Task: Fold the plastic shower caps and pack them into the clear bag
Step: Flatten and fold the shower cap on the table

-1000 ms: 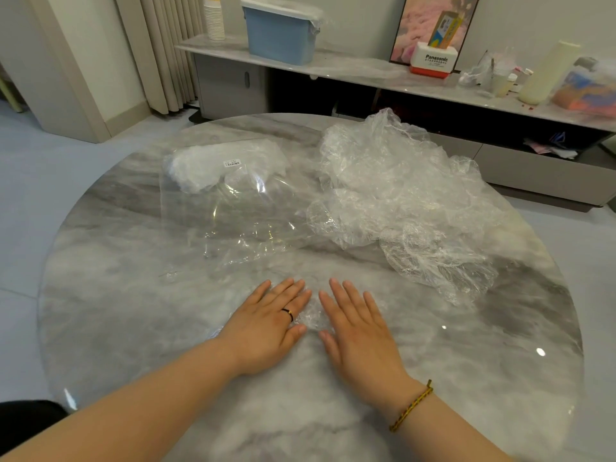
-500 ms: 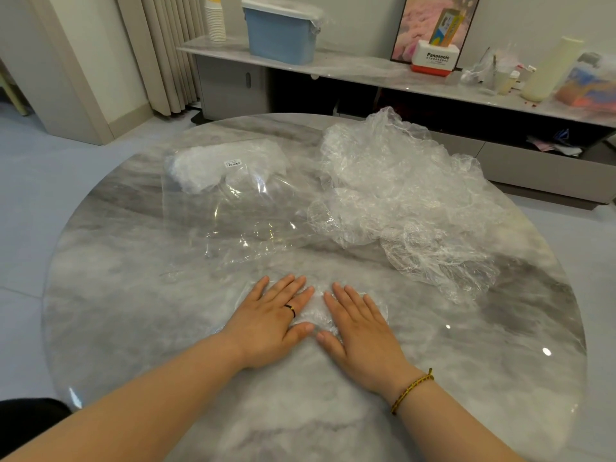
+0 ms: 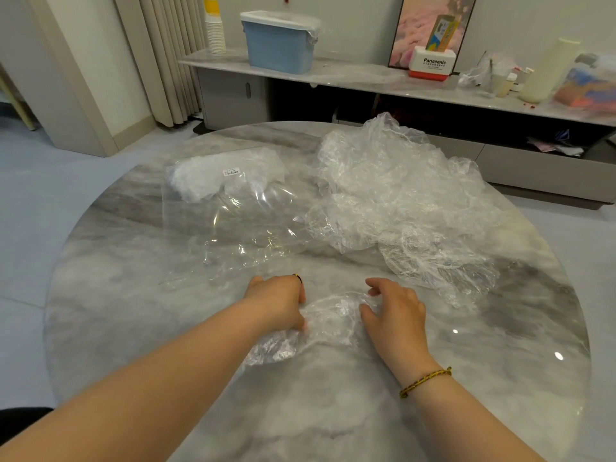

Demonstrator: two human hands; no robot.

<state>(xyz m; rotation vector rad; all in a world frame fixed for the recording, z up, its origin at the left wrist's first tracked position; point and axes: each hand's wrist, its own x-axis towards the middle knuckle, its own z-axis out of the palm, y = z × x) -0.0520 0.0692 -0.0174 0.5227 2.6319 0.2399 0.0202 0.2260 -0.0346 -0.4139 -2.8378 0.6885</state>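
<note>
On the round marble tabletop (image 3: 333, 411), a crumpled shower cap (image 3: 328, 320) lies between the two hands. The left hand (image 3: 280, 301) and the right hand (image 3: 396, 311) both have their fingers curled, gripping its edges. Just beyond the left hand lies the clear bag (image 3: 233, 225), with folded caps (image 3: 226, 175) at its far end. A loose pile of shower caps (image 3: 400, 201) lies against the bag's right side. Behind, a sideboard (image 3: 350, 75) carries a blue bin (image 3: 278, 45) and stacked paper cups (image 3: 215, 28).
</note>
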